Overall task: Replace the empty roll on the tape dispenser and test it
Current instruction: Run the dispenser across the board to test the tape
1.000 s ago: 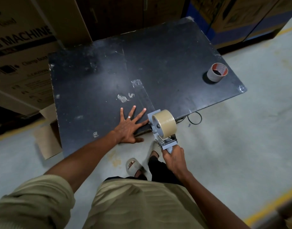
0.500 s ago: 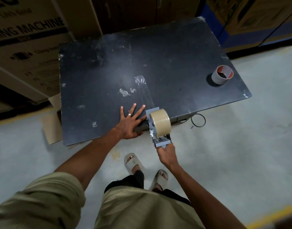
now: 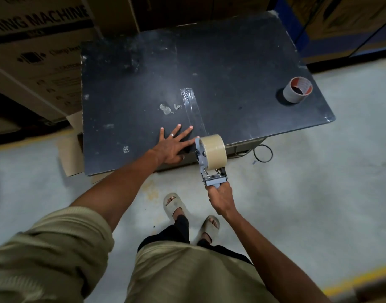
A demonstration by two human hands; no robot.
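My right hand grips the handle of a grey tape dispenser loaded with a full tan tape roll, held at the near edge of the black table. A strip of clear tape runs from the middle of the tabletop back to the dispenser. My left hand lies flat on the table with its fingers spread, just left of the strip. The empty roll core, grey with a red-and-white inside, stands near the table's right edge.
Large cardboard boxes stand behind and to the left of the table. A flat piece of cardboard lies on the floor at the table's left corner. A black cable loop lies on the concrete floor under the right side.
The dispenser has stayed at the table's near edge at the end of the strip. My left hand stays flat beside the tape. My head has shifted, so the table sits lower right in view.
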